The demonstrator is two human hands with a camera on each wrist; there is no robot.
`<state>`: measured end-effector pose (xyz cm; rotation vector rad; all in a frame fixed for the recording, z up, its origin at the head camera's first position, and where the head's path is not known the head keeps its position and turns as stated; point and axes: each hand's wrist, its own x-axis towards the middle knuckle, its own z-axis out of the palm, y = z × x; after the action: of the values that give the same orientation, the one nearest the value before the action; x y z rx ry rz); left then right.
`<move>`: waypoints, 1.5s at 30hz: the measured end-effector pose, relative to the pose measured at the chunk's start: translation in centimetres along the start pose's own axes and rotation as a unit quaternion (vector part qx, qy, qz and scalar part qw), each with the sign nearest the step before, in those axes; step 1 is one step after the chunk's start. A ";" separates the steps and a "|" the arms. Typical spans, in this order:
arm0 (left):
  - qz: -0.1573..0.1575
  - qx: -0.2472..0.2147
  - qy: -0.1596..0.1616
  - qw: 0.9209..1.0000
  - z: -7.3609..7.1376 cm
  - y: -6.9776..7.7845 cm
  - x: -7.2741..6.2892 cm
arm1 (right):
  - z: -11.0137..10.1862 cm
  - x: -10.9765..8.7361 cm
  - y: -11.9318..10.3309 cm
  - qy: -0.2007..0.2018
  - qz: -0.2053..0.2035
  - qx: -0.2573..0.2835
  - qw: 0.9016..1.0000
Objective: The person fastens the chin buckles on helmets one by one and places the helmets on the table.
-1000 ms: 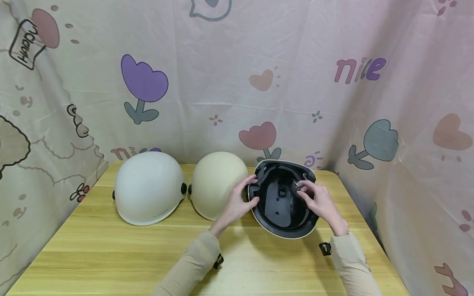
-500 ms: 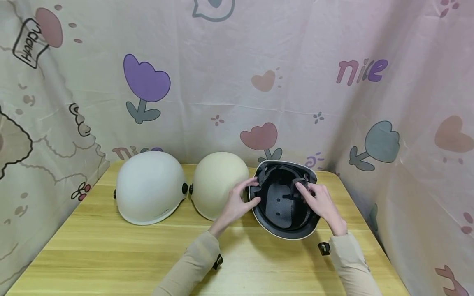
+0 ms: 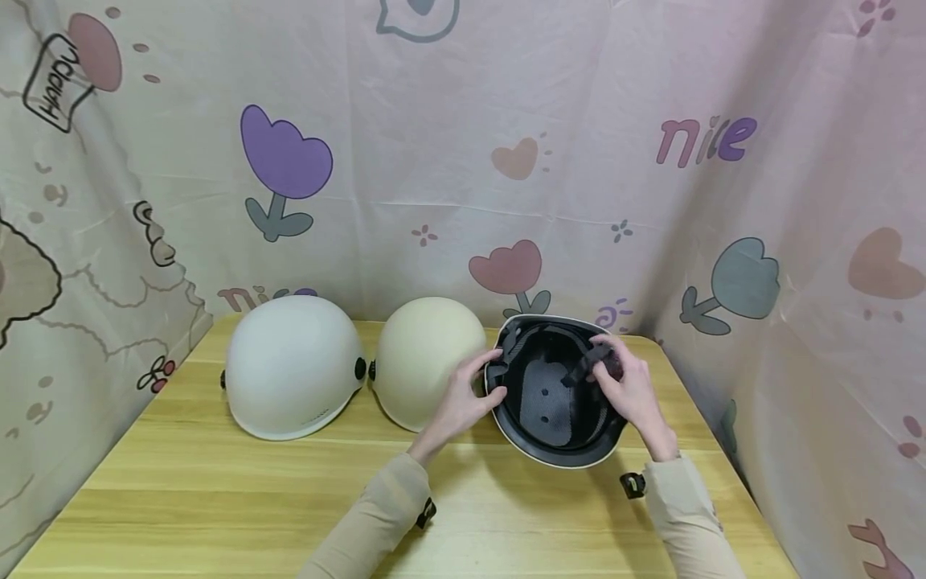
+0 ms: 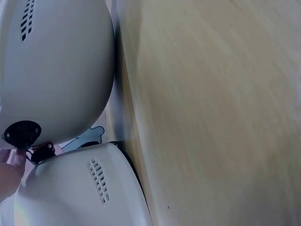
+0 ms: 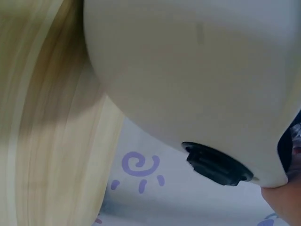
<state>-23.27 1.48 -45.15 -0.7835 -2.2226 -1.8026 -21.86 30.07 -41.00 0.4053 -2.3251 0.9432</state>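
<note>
An upturned pale helmet [image 3: 546, 406] lies at the right with its black lining facing up. My left hand [image 3: 463, 394] holds its left rim, thumb and fingers spread along the edge. Over the lining, my right hand [image 3: 633, 394] pinches a black strap [image 3: 579, 371] near the right rim. In the left wrist view, fingers [image 4: 10, 174] show by the black round side knob [image 4: 22, 134] of that helmet. The right wrist view shows its smooth outer shell [image 5: 188, 75] and another black knob [image 5: 216, 164]; most of the right hand is out of that view.
A cream helmet [image 3: 427, 362] sits dome up just left of my left hand. Further left is a larger white helmet [image 3: 292, 366], also dome up. All rest on a wooden table [image 3: 253, 507] before a printed curtain [image 3: 405, 161].
Inside the helmet, the right hand has moved the black strap up and towards the right rim, and its fingers have shifted their hold. The left hand stays on the left rim.
</note>
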 end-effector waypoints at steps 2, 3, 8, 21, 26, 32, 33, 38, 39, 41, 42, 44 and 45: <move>0.006 0.007 -0.002 1.000 0.0 0.0 0.0 | 0.0 0.1 -0.1 -0.001 -0.011 -0.004 1.000; 0.008 0.012 -0.004 1.000 0.0 0.0 0.0 | 0.0 0.2 -0.2 -0.002 -0.014 -0.001 1.000; -0.005 0.048 -0.017 0.999 0.0 0.3 -0.1 | 0.1 0.2 -0.5 -0.011 -0.032 0.006 0.999; -0.046 0.070 -0.038 0.996 0.0 0.6 -0.3 | 0.4 0.2 -0.1 -0.030 -0.031 0.026 0.999; -0.033 0.063 -0.032 0.997 0.0 0.5 -0.3 | 0.4 0.1 -0.2 -0.039 -0.040 0.056 0.997; -0.026 0.065 -0.025 0.997 0.0 0.5 -0.3 | 0.1 0.0 -1.6 -0.050 -0.039 0.093 0.994; -0.028 0.065 -0.025 0.997 0.0 0.5 -0.3 | -0.1 0.0 -2.1 -0.052 -0.035 0.093 0.994; -0.031 0.062 -0.028 0.997 0.0 0.7 -0.3 | -0.9 0.0 -4.1 -0.073 -0.011 0.097 0.993; -0.032 0.062 -0.028 0.997 0.0 0.7 -0.3 | -1.0 0.0 -4.3 -0.078 -0.011 0.097 0.992; -0.032 0.062 -0.028 0.997 0.0 0.7 -0.3 | -1.0 0.0 -4.3 -0.083 -0.016 0.090 0.992; -0.032 0.063 -0.027 0.997 0.0 0.7 -0.3 | -0.9 0.0 -4.2 -0.083 -0.021 0.081 0.993; -0.034 0.063 -0.026 0.997 0.0 0.8 -0.3 | -0.6 0.0 -3.6 -0.079 -0.027 0.063 0.995; -0.032 0.065 -0.025 0.997 -0.1 0.8 -0.3 | -0.4 -0.1 -3.1 -0.077 -0.026 0.054 0.995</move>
<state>-22.63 1.44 -44.59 -0.7480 -2.3935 -1.6631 -20.15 28.19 -39.13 0.5989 -2.3937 1.0492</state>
